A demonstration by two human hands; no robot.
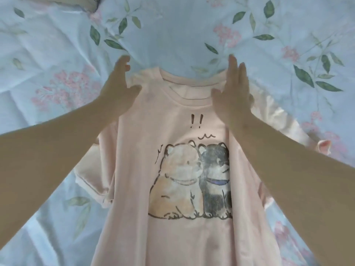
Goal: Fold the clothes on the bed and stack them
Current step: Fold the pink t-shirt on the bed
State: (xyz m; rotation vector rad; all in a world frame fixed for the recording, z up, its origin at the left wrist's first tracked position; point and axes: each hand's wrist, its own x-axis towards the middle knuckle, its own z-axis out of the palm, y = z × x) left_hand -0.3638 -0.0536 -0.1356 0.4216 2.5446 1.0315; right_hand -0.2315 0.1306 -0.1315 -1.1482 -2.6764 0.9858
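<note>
Head view: A pink T-shirt [172,237] lies face up on the bed, on a flowered sheet [172,25]. Its collar [192,93] points away from you, and its hem runs out of the bottom of the frame.

Your left hand [117,89] is at the left shoulder. The thumb is over the cloth and the fingers reach past the shoulder seam toward the sheet. Its grip is wide and it pinches nothing that can be seen, though the fingertips are blurred. Your right hand [232,96] lies at the right shoulder with the fingers straight and together, its grip also wide and holding nothing.

The shirt appears to be at the smoothing stage, and no fold has been made yet.

The risks lie at the edges. The left sleeve [90,181] is doubled and bunched beside the body panel, and if you fold that side as it lies you will likely trap a lump in the fold. The right sleeve [272,116] spreads wide and rumpled, so it may swing free when you lift that side.

The sheet under the shirt is creased. If you press and slide your flat palms, the sheet and shirt may drag together and skew the dog print [192,181] off centre.

You cannot see the hem, so any crookedness there would go unnoticed. No stack is in view.
</note>
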